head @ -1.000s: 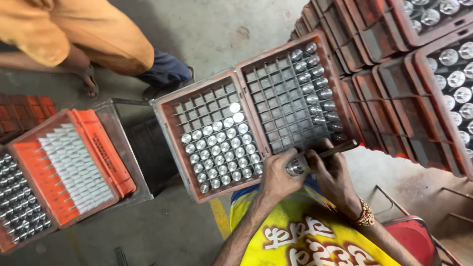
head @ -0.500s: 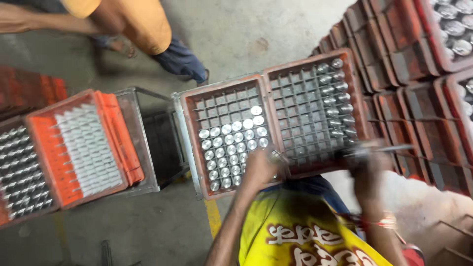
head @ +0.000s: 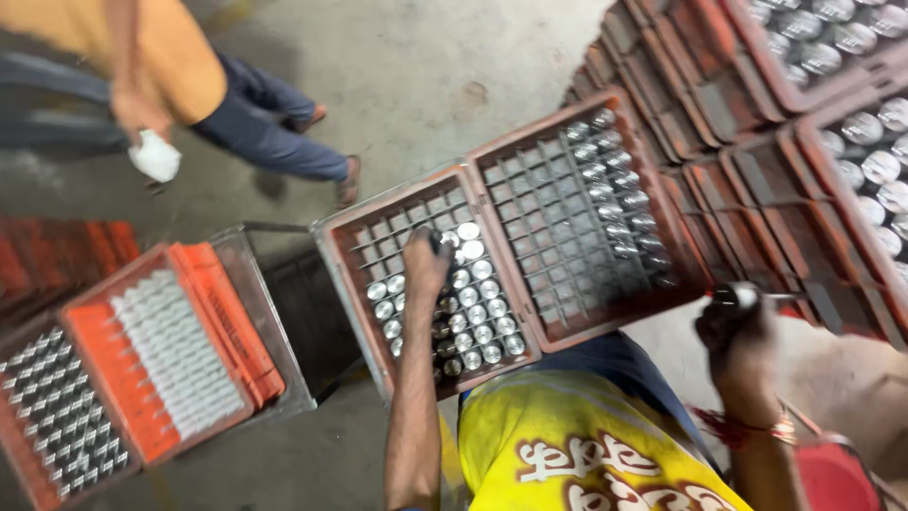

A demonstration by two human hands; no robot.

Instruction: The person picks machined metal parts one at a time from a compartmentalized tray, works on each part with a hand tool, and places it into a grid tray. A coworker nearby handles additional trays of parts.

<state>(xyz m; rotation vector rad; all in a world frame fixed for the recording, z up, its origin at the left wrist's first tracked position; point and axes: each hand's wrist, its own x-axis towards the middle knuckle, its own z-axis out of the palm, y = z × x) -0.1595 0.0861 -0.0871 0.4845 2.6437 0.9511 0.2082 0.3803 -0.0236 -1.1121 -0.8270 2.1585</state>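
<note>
A brown-red crate (head: 345, 274) with a grid of cells holds several silver-capped bottles (head: 478, 322). My left hand (head: 427, 263) reaches into it from below, fingers closed on a dark bottle (head: 441, 242) near the crate's middle. Beside it on the right, a second crate (head: 567, 132) has bottles only along its right columns. My right hand (head: 742, 341) is off this crate's near right corner. It grips a small dark object with a silvery tip (head: 738, 297). My yellow shirt (head: 567, 445) fills the bottom.
An orange crate of white items (head: 213, 303) and another crate of capped bottles (head: 57, 426) sit at the left. A dark metal frame (head: 284, 284) stands between them and my crates. Stacked crates (head: 851, 123) line the right. Another person (head: 236, 114) walks at the top left.
My hands have parted. The left one went up into the left crate with a bottle, and the right one swung out to the right. The other person has walked left.
</note>
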